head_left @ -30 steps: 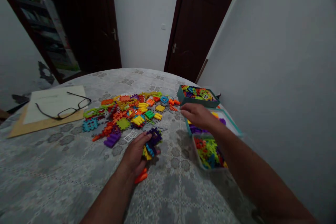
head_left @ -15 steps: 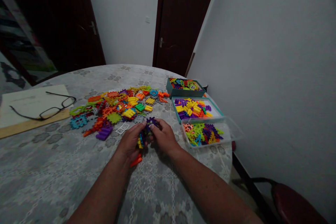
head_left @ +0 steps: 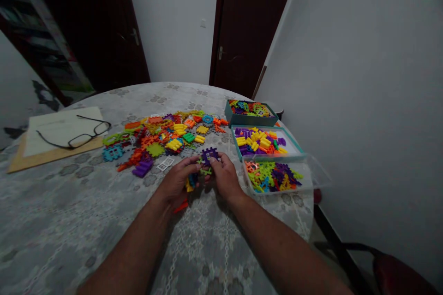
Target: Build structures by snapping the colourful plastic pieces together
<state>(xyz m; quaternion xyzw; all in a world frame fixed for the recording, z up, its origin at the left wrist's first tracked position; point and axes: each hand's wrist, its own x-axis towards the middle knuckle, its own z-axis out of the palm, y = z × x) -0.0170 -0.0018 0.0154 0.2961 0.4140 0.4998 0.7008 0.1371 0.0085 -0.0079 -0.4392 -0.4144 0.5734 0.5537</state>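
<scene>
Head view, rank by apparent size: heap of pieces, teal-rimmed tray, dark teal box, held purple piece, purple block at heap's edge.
Heap of pieces
Teal-rimmed tray
Dark teal box
Held purple piece and purple block: too alike to rank, the former partly covered.

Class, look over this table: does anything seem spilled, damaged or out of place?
Nothing looks clearly damaged. Mildly untidy: the pile of toy pieces lies loose on the tablecloth, outside the boxes, and the glasses sit unfolded partly on paper.

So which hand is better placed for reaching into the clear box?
Probably the right hand: it's nearer the clear box, though it's holding a purple piece. The left hand is farther off, around blue and yellow pieces.
</scene>
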